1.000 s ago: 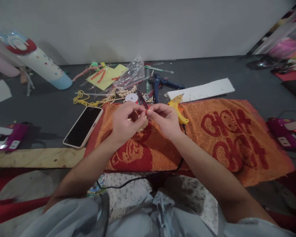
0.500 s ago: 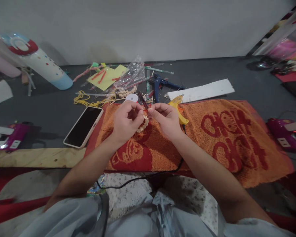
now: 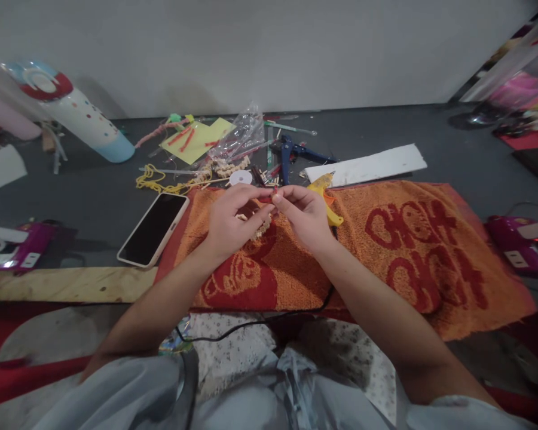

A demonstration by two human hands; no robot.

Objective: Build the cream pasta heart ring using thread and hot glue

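Note:
My left hand (image 3: pixel 234 218) and my right hand (image 3: pixel 305 216) meet fingertip to fingertip over the orange and red towel (image 3: pixel 305 269). Both pinch a small red piece (image 3: pixel 275 192), too small to name for certain. Below the fingers hangs or lies a curved strand of pale beige bits (image 3: pixel 263 228), partly covered by my left hand; whether it joins the red piece I cannot tell. Just beyond my left hand is a white spool (image 3: pixel 241 178). Close to my right hand lies a yellow tool (image 3: pixel 333 216), its far end near the towel's edge.
To the left lie a phone (image 3: pixel 153 230) and yellow string (image 3: pixel 155 179). Behind my hands are blue-handled cutters (image 3: pixel 287 156), a clear plastic bag (image 3: pixel 244 134) and yellow paper (image 3: pixel 192 143). A white strip (image 3: pixel 372 164) lies right of them. A bottle (image 3: pixel 87 119) leans at the back left.
My fingertips have come together, and the red piece now shows between them. My left hand has turned slightly and covers more of the beige strand. The dark item near the fingertips shows less.

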